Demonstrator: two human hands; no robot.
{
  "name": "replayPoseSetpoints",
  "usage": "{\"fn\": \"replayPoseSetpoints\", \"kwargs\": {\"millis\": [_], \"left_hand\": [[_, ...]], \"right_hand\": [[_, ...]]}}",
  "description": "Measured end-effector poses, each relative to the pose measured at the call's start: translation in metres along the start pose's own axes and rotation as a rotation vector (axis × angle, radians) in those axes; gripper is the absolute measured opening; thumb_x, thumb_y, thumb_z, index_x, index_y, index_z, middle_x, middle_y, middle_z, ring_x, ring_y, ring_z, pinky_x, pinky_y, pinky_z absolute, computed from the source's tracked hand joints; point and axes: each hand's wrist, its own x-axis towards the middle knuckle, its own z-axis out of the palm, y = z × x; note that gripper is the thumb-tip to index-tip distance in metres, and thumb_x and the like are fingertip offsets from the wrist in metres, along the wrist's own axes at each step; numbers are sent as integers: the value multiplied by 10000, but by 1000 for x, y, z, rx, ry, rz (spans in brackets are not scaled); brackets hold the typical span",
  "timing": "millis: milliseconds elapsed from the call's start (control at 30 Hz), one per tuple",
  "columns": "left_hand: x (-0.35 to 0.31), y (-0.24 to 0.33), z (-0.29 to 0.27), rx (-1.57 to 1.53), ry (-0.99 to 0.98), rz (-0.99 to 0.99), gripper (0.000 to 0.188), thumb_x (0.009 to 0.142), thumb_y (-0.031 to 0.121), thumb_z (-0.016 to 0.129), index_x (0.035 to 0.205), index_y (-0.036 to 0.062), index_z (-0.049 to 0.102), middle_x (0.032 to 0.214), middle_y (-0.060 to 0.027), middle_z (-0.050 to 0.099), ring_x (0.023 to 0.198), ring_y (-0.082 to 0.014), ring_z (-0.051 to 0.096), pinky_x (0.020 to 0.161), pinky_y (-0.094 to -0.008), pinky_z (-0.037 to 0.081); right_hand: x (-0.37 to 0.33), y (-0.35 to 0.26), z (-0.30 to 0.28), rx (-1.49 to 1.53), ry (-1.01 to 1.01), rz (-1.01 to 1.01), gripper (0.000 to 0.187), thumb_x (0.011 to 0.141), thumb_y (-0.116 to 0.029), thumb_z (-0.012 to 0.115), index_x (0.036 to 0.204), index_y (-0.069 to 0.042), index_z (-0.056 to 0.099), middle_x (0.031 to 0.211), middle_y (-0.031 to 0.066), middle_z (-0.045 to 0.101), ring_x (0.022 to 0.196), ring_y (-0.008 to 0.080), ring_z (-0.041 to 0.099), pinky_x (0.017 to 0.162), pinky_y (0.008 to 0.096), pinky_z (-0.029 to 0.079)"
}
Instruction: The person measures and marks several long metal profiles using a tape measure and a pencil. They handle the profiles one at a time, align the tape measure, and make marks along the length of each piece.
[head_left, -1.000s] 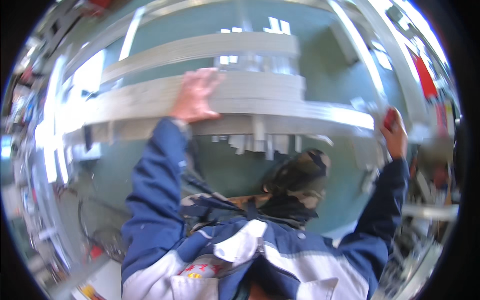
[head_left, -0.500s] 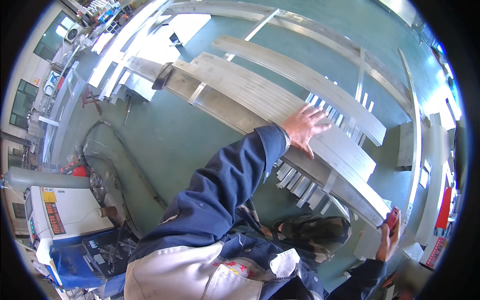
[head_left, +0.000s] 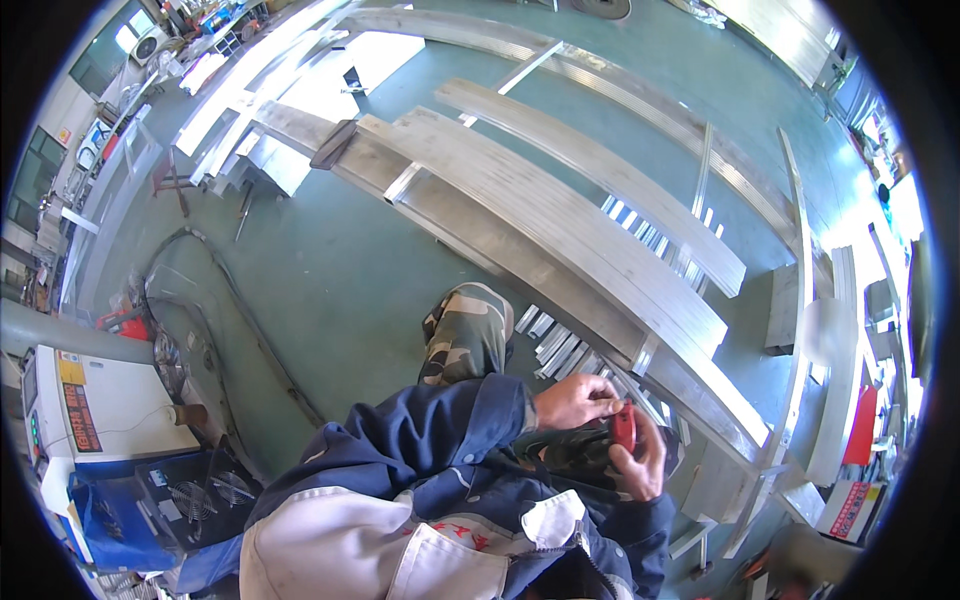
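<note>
In front of my body, low and right of centre, both hands come together at a small red tool [head_left: 623, 427] that looks like a tape measure. My right hand [head_left: 645, 464] is closed round it, thumb along its lower end. With curled fingers, my left hand [head_left: 580, 400] pinches at its upper end; exactly what the fingertips grip is too small to tell. Just beyond my hands lies a long, broad aluminium profile [head_left: 540, 205] with a lengthwise ribbed surface, resting on a metal beam [head_left: 480, 225]. Neither hand touches the profile.
Another aluminium profile [head_left: 600, 180] lies parallel behind it. Several short metal bars [head_left: 560, 345] stand below the beam. A long rail [head_left: 797, 300] runs along the right. A white machine [head_left: 110, 405] stands at left, and a dark hose [head_left: 235, 290] loops across the green floor [head_left: 350, 260].
My left hand has left the profile's top and drawn back to my body. My right hand has moved left from the profile's near end, bringing the red tape measure to it.
</note>
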Motion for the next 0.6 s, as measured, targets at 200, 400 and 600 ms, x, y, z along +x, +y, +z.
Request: {"fn": "replayPoseSetpoints", "kwargs": {"millis": [200,400,600], "left_hand": [[-41,-18,-9,5,67,-114,240,997,205,709,1113,-5,706,1011,-49,725,956,-107,632,892,-288,524],[-66,-36,-12,255,39,-6,133,929,109,721,997,-5,733,945,-81,745,927,-146,679,891,-309,545],[-85,-17,-14,30,156,-106,140,941,128,741,1005,5,723,868,-27,700,768,-99,626,718,-256,523]], "right_hand": [[-18,50,50,50,28,-104,608,907,-110,627,1466,67,466,1324,125,604,1227,202,568,1080,335,437],[-13,94,85,-168,146,-203,386,1012,-221,625,1295,42,615,912,40,618,692,68,548,599,240,446],[-19,48,65,-465,16,-103,347,929,-336,683,1068,-18,694,868,149,638,784,296,645,726,402,519]]}}
